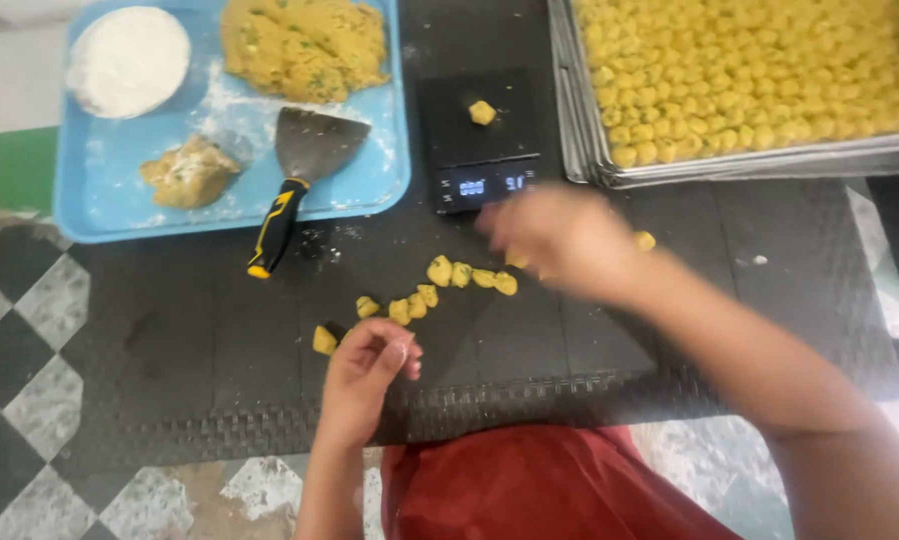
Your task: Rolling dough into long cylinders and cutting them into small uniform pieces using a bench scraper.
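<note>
Nearest, the left hand (pixel 369 365) rests on the black foam mat (pixel 169 340) with fingers curled in and fingertips pressed together; whether it pinches anything I cannot tell. Just off its thumb side lies one yellow dough piece (pixel 324 340), the near end of a row of small dough pieces (pixel 439 285) that runs up and to the right, away from this hand toward the other. The right hand (pixel 559 240), blurred, hangs over the far end of that row, so it is the nearer hand to those last pieces; its grip cannot be made out. Beyond it sits a black digital scale (pixel 479 140) with a single dough ball (pixel 482 112) on the platform. Farther left are a yellow-handled scraper (pixel 294 180) and a blue tray (pixel 99 200); farther right, a metal tray (pixel 589 165) of shaped pieces.
</note>
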